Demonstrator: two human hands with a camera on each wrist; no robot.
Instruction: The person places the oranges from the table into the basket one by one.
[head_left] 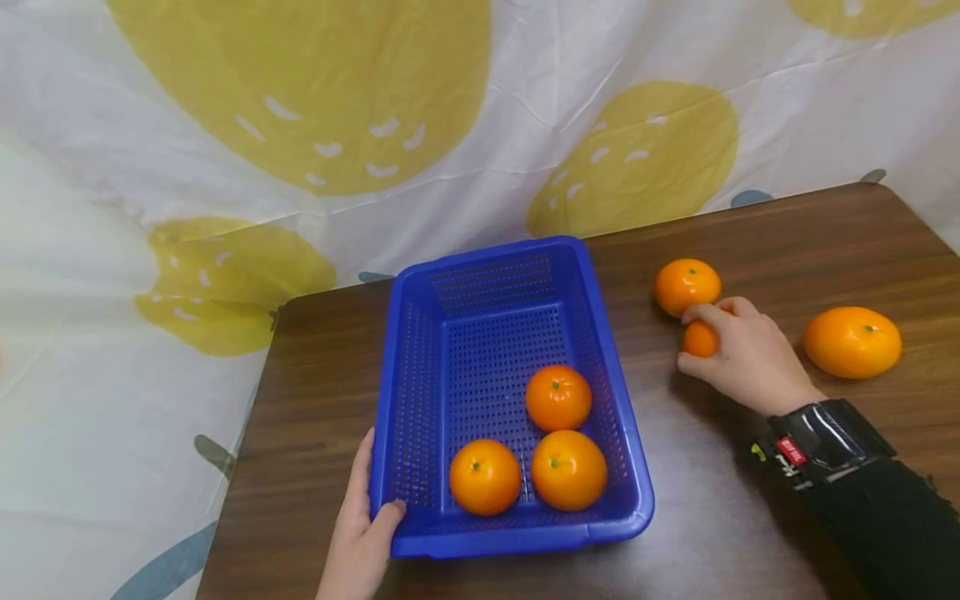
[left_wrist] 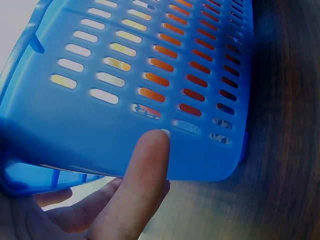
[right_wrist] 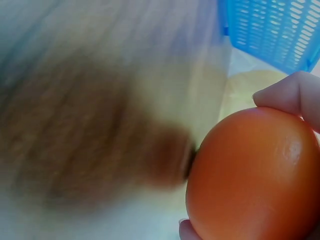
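My right hand (head_left: 750, 358) grips a small orange (head_left: 701, 338) between thumb and fingers. In the right wrist view that orange (right_wrist: 255, 175) is large and smooth, with a fingertip at its top and another digit at its lower edge. Whether it touches the table cannot be told. My left hand (head_left: 362, 533) holds the near left corner of a blue plastic basket (head_left: 633, 450), thumb over the rim. The left wrist view has a digit of the left hand (left_wrist: 130, 195) against the slotted basket wall (left_wrist: 75, 125). Inside the basket sit three oranges (head_left: 485, 477), grouped at the near end.
Just behind the right hand lies another orange (head_left: 686, 285). A larger orange (head_left: 852, 342) rests to the right of that hand. Everything stands on a dark wooden table (head_left: 322, 417), and a white cloth with yellow shapes (head_left: 300, 83) hangs along the back edge.
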